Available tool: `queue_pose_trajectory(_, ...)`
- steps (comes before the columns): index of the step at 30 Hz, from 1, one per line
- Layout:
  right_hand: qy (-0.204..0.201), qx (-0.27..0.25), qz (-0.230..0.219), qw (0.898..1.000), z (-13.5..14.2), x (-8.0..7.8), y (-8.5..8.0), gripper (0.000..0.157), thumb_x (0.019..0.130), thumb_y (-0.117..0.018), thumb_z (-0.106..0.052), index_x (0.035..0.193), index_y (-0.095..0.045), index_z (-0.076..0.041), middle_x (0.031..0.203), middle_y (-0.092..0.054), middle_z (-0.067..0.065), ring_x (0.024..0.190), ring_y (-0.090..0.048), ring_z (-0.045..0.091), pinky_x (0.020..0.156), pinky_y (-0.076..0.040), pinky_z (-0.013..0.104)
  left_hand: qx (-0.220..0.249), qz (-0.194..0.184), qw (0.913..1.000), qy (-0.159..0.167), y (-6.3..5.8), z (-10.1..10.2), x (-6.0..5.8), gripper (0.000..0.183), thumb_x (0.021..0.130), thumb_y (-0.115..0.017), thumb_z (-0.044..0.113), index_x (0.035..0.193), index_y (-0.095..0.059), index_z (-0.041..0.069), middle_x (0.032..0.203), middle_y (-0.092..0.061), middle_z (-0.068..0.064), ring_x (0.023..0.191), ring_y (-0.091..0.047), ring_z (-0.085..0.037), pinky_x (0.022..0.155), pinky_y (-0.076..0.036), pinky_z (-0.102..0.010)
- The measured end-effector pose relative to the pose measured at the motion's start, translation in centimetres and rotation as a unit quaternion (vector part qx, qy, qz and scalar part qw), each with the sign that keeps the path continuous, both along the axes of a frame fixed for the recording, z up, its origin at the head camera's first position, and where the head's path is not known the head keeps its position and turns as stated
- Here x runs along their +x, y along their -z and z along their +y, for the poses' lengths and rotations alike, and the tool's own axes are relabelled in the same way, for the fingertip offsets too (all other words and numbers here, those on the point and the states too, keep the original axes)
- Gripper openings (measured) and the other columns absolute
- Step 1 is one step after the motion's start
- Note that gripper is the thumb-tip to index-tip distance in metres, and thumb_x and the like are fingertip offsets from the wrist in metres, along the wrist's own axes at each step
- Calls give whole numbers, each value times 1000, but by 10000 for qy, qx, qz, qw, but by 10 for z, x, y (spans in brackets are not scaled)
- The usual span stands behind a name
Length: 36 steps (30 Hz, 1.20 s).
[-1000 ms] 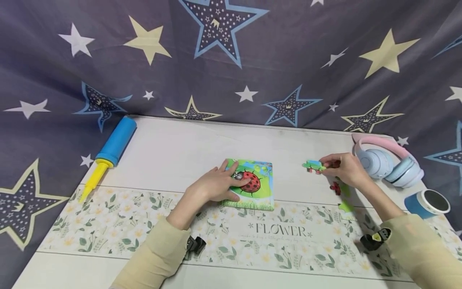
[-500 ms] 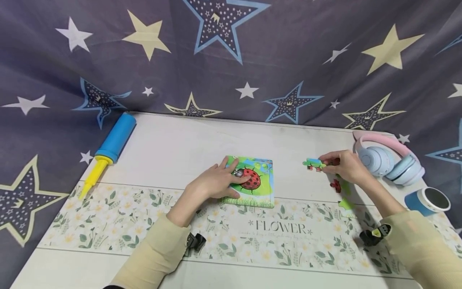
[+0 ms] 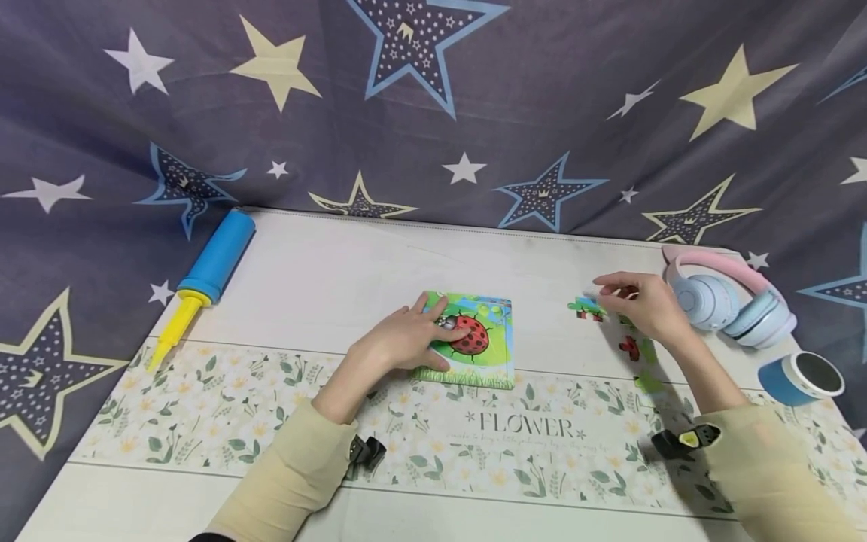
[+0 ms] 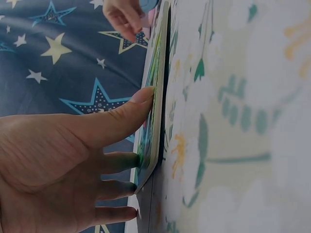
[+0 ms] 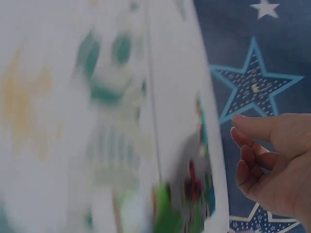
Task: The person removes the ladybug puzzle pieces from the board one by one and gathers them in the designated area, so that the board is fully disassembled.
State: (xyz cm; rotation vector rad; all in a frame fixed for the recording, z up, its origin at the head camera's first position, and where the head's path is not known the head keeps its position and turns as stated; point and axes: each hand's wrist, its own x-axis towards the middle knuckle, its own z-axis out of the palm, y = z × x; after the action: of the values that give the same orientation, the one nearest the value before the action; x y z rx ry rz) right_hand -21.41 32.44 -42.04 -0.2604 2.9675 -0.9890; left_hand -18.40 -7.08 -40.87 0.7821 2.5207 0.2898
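My left hand rests with spread, straight fingers on a square ladybug puzzle lying flat on the table. In the left wrist view, the thumb touches the puzzle's near edge and the other fingers reach across its side. My right hand hovers just above a blue-and-green puzzle piece, its fingers loosely bent. Nothing shows between those fingers in the right wrist view. Below that hand, a red puzzle piece and a light green puzzle piece lie on the table.
Pink-and-blue headphones lie right of my right hand, with a blue cup nearer me. A blue-and-yellow hand pump lies at the table's left edge. A star-patterned curtain hangs behind the table.
My right hand has let go of the blue-and-green puzzle piece and risen slightly; the piece stays on the table. My left hand keeps its place on the puzzle.
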Motion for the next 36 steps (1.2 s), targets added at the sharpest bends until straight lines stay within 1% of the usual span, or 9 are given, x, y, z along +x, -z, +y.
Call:
queue_pose_trajectory(6,158,-782,368,9961,-30,2,-4,30,100,-69,-23,126,-74,-8,98,-74,3,81,-61,-3,64,-50,16,54,-1,10000,-71,1,0,-2,78,91,-74,45,159,-39,32,174,-8,-13,161,-3,-41,130,-19,-60)
queue_pose_trajectory(10,105,-1209,438,9916,-50,4,-8,30,99,-71,-21,126,-74,-7,96,-73,-6,84,-64,-5,71,-53,11,83,10,9997,-220,3,2,-3,93,89,-76,47,164,-29,21,174,-10,-9,162,-4,-37,131,-18,-57)
queue_pose_trajectory(13,75,-1439,324,9890,-65,6,-12,31,98,-72,-22,126,-74,-8,98,-74,-2,83,-65,-4,66,-56,16,87,7,9994,-322,3,2,-3,100,87,-78,48,165,-24,14,174,-11,-6,163,-4,-34,132,-16,-54)
queue_pose_trajectory(16,14,-1578,225,9872,-79,7,-16,32,98,-72,-21,126,-74,-7,101,-75,8,83,-66,-2,63,-56,18,19,22,9996,-296,2,2,-3,101,88,-77,50,164,-24,12,174,-11,-5,163,-3,-34,132,-16,-54)
queue_pose_trajectory(19,-119,-1675,211,9856,-93,6,-17,32,97,-72,-16,127,-73,-5,104,-75,17,86,-66,-1,74,-55,13,-62,36,9997,-248,2,2,-3,99,89,-75,51,164,-24,12,175,-10,-5,163,-3,-33,132,-16,-55)
queue_pose_trajectory(22,-284,-1775,79,9837,-105,5,-16,34,96,-72,-11,129,-72,-4,107,-74,22,88,-66,-1,81,-54,11,-131,73,9997,-200,2,1,-3,99,90,-74,52,164,-23,12,175,-9,-5,163,-3,-34,131,-17,-55)
queue_pose_trajectory(28,-647,-1896,-216,9795,-129,4,-11,40,94,-73,-7,133,-68,-4,111,-74,21,93,-68,10,88,-56,19,-208,64,9997,-148,1,0,-4,99,91,-72,54,165,-22,13,175,-8,-4,163,-3,-34,131,-18,-56)
queue_pose_trajectory(32,-983,-1860,-505,9763,-144,6,-4,44,94,-74,-10,137,-65,-3,114,-73,20,97,-69,21,85,-57,21,-214,24,9996,-192,1,-1,-4,99,90,-72,55,165,-22,14,175,-7,-3,163,-3,-33,131,-18,-55)
queue_pose_trajectory(36,-1247,-1828,-803,9719,-152,9,4,49,94,-74,-8,141,-61,-2,117,-71,21,99,-68,26,83,-56,21,-244,-18,9995,-217,2,-1,-4,99,91,-72,55,165,-21,14,175,-6,-3,163,-2,-32,132,-18,-55)
